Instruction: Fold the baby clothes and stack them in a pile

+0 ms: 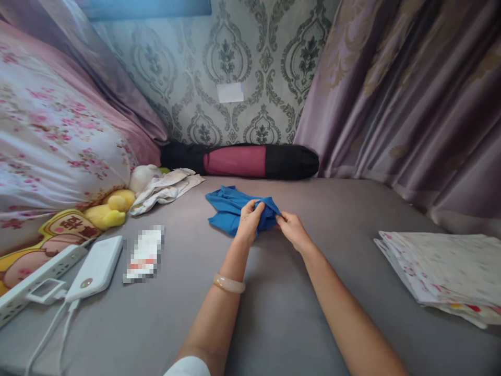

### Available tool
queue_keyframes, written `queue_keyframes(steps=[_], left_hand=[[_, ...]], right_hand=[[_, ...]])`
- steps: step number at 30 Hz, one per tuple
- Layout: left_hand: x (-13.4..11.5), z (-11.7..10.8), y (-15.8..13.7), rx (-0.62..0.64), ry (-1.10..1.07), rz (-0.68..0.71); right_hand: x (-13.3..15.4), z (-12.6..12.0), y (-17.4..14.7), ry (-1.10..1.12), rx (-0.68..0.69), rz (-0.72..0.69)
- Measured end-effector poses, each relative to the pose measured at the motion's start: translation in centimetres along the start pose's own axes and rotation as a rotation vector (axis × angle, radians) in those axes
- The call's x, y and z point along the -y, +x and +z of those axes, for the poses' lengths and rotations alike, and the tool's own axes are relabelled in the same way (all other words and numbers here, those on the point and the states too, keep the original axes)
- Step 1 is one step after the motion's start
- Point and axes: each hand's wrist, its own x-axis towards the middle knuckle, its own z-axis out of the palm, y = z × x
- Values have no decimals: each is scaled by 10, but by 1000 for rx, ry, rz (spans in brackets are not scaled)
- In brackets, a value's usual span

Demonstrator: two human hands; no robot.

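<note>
i have the blue cloth (227, 206) on the grey sheet (336, 209), my left hand (249, 219) pinching its fold and right hand (293, 230) gripping its edge, likely steadying it from two points; the power bank (97, 263) lies by the power strip (62, 262), perhaps for charging.

From the right hand (293, 228) rightward, passage is free (until the patterned stack (454, 266)).

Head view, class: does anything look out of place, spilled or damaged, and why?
The crumpled pale cloth beside the plush toys looks slightly out of place, since the stack at far right lies flat. The white item by the power bank looks odd only because it is pixelated. I see no spill or damage.
</note>
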Motion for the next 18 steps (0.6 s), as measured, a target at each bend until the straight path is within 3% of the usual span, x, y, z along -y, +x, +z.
queue_keyframes(steps=[5, 13, 18], left_hand=[[-12, -5, -5, 164, 216, 22], [-44, -16, -11, 443, 466, 148], [-49, -14, -14, 477, 531, 215]], right_hand=[[2, -23, 4, 155, -160, 51], [47, -77, -10, 41, -284, -24], [79, -86, -30, 68, -162, 88]])
